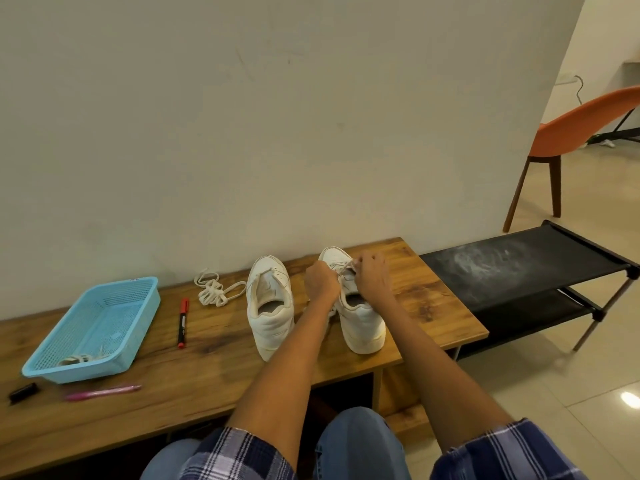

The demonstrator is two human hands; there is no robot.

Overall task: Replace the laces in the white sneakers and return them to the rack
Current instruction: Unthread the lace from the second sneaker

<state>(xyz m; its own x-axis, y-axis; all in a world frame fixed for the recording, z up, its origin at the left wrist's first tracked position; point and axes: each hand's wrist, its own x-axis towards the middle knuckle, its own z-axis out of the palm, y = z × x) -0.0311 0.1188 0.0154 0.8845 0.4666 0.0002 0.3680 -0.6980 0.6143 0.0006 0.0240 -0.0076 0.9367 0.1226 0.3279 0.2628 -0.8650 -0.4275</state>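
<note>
Both hands on the right sneaker (360,317), which sits on the wooden bench (214,344), heel toward me. My left hand (322,284) is curled around the lace (341,266) on the near-left side of the eyelets; my right hand (372,277) pinches the same lace over the tongue. Can't tell which eyelet I'm at, fingers block it.

Risks:
- Uneven pull, so one end runs short and won't tie.
- Lace twists flat-side-wrong or skips an eyelet; I can't see the rows under my hands.
- Shoe isn't pinned down, so a hard tug could slide it toward the bench's right edge, close by.

Left sneaker (268,306) stands beside it, looks unlaced. Loose lace (214,292) lies bunched just left of it. Rack (519,268) is to the right, nothing on its top shelf.
</note>
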